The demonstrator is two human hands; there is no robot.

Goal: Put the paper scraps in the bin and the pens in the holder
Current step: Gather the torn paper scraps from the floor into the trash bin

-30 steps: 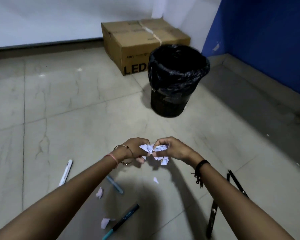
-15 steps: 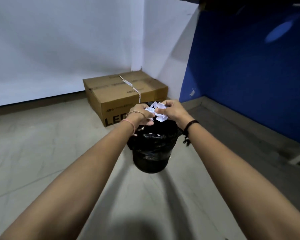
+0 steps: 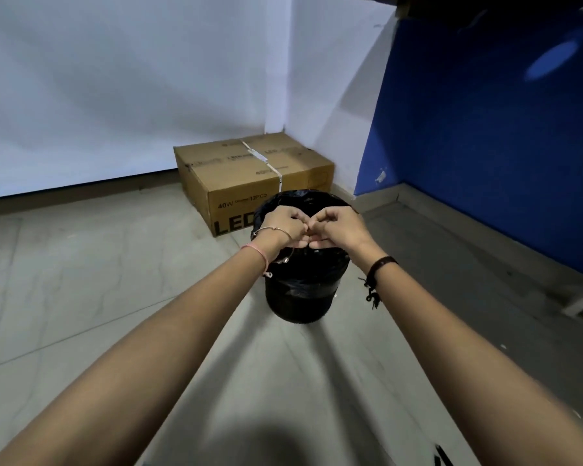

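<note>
Grey tiled floor (image 3: 81, 297) running to a white wall; blue wall standing on the right. Both forearms are reaching forward from the bottom edge, meeting at centre. Left hand (image 3: 281, 228) and right hand (image 3: 339, 227) are curling inward, knuckles up, thumb tips pressing together, both equally near the target. No scraps are showing between the fingers; whether any paper is cupped underneath, I cannot tell. The hands are hovering directly over the mouth of the bin (image 3: 302, 294), a black-lined round tub standing upright on the floor, so anything let go should be falling straight down into it. Just behind the bin a box (image 3: 249, 173) is sitting in the corner. No pens or holder are showing in this view.
</note>
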